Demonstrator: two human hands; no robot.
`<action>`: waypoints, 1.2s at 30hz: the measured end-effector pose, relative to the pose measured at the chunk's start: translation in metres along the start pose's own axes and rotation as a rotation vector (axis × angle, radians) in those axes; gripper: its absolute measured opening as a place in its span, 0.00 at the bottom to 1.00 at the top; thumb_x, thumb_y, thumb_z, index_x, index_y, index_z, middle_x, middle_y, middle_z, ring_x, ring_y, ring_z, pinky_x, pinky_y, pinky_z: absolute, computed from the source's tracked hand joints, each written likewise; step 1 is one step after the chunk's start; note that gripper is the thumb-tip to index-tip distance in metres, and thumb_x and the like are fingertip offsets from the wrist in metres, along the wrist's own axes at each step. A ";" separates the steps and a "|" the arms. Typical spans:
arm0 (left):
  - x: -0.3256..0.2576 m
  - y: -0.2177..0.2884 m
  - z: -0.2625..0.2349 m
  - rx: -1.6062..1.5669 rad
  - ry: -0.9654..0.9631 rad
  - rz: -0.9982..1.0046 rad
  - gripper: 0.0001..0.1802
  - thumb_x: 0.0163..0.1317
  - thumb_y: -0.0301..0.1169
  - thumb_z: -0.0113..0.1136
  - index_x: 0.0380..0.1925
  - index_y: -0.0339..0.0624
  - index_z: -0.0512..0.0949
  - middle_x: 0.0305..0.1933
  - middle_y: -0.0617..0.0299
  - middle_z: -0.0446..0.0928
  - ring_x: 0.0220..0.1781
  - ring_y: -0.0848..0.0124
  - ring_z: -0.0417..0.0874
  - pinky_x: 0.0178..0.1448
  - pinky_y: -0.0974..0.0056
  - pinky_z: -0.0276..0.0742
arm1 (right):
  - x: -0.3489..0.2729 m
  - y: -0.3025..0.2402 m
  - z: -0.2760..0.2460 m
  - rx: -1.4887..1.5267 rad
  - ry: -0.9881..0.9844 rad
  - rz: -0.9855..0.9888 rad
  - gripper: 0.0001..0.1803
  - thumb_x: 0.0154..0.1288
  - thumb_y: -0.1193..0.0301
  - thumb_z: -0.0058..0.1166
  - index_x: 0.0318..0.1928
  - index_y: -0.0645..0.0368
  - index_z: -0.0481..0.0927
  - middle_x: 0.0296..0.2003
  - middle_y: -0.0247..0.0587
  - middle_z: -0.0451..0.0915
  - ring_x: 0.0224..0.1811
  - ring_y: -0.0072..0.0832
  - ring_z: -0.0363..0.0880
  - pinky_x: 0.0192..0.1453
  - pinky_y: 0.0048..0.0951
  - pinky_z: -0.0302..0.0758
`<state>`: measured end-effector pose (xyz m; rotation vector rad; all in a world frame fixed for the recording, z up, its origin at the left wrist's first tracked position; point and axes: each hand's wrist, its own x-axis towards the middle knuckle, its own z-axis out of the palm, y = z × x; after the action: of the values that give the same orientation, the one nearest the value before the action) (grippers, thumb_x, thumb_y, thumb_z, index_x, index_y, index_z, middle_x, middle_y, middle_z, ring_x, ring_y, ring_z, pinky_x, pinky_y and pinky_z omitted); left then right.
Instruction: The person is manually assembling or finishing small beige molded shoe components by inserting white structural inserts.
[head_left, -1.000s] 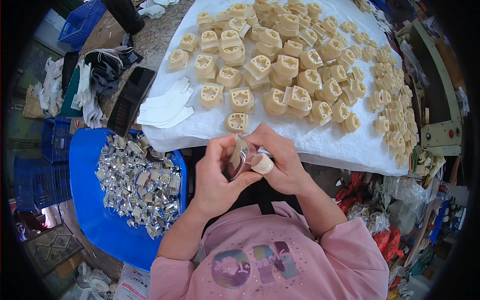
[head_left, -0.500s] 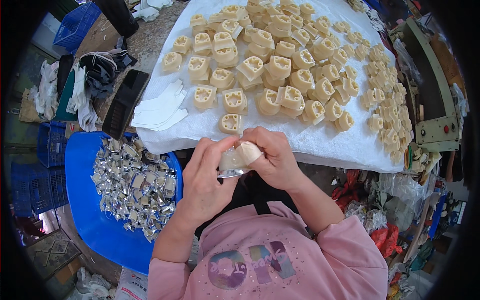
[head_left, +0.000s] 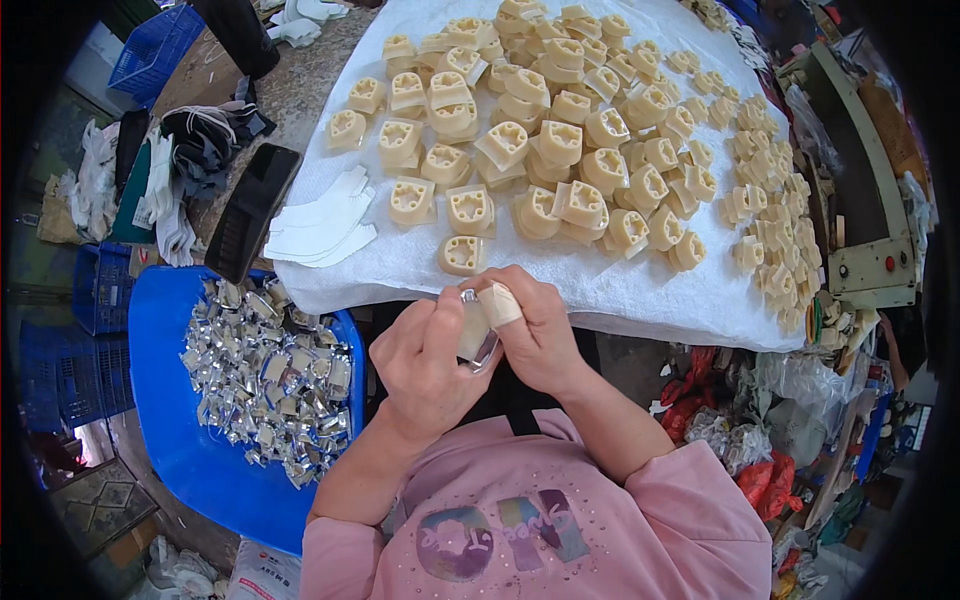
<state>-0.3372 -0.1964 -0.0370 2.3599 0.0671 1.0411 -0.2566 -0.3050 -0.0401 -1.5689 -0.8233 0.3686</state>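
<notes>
In front of my chest, my left hand [head_left: 425, 365] is closed round a pale shoe heel [head_left: 476, 335] with a shiny silver edge, tilted between my palms. My right hand [head_left: 540, 335] grips its other side, the thumb pressed along it. Light tape [head_left: 501, 304] wraps a digit of that hand. My fingers cover much of the heel. Just beyond them, one cream D-shaped heel [head_left: 461, 256] with holes in its top lies near the edge of the white cloth [head_left: 400, 262]. Farther back, several similar heels [head_left: 560, 142] are heaped together.
At my left stands a blue tub [head_left: 165, 440] holding many silver-edged pieces [head_left: 275, 375]. White curved sheets [head_left: 320, 225] and a black tray [head_left: 250, 210] lie at the table's left. Smaller cream pieces [head_left: 775, 215] cover the right side, near a green metal frame [head_left: 890, 225].
The heel has turned between my fingers, its silver edge swinging from the bottom to an upright slant on the right. Both hands stay close together and keep hold.
</notes>
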 end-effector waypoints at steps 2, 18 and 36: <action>-0.002 -0.002 0.001 0.060 -0.024 -0.009 0.30 0.32 0.24 0.75 0.40 0.30 0.73 0.27 0.52 0.74 0.24 0.58 0.78 0.27 0.62 0.74 | 0.000 -0.001 0.003 -0.017 0.061 0.061 0.12 0.68 0.70 0.44 0.46 0.62 0.75 0.32 0.41 0.80 0.34 0.34 0.81 0.38 0.32 0.75; -0.029 -0.048 -0.025 0.098 0.111 -0.045 0.32 0.36 0.27 0.75 0.43 0.31 0.71 0.29 0.52 0.73 0.25 0.57 0.76 0.28 0.59 0.73 | 0.011 0.002 0.039 -0.104 -0.114 -0.067 0.17 0.61 0.74 0.51 0.52 0.60 0.73 0.39 0.44 0.75 0.39 0.37 0.75 0.43 0.30 0.72; -0.017 -0.120 -0.080 0.053 0.230 -0.819 0.19 0.55 0.23 0.56 0.50 0.39 0.74 0.37 0.58 0.76 0.31 0.70 0.77 0.39 0.65 0.73 | 0.134 0.001 0.097 -0.749 -0.391 -0.356 0.20 0.50 0.82 0.50 0.46 0.58 0.78 0.43 0.41 0.75 0.52 0.39 0.67 0.55 0.40 0.62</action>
<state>-0.3841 -0.0615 -0.0651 1.9248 1.0539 0.8688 -0.2279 -0.1421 -0.0288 -2.0046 -1.6524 0.0992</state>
